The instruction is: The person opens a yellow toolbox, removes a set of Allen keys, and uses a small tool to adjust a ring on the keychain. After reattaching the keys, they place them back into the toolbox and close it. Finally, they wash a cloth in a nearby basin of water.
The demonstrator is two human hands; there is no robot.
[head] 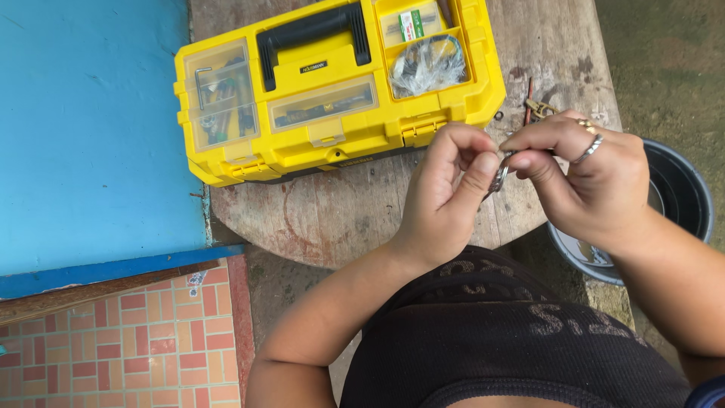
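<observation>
A big blue wall (91, 128) fills the far left, with a patch of red and pink floor tiles (121, 340) near it. In the middle stands a round wooden table (340, 211), old and stained. On its far left part sits a yellow toolbox (332, 91) with a black handle (313, 34) and clear lids, and small tools show through those lids. One far right box in it is open and holds a shiny plastic bag (427, 66). A dark bucket (680, 196) stands to the right of the table, lower down. The person wears a dark shirt (506, 340) with pale letters. Both hands meet over the near right edge of the table. The left hand (445, 196) has its fingers curled in, and its thumb and first finger pinch a small metal ring (498, 177). The right hand (581, 177), which wears two finger rings (589, 143), pinches the same small metal piece from the other side. So the ring is held up in the air between the two hands, not lying on the table. It looks like the person is working something onto or off the ring; it is too small to tell which. The next move would need a firm pinch and a slow, careful twist. A small brown clip (538, 109) lies on the table just past the hands.
</observation>
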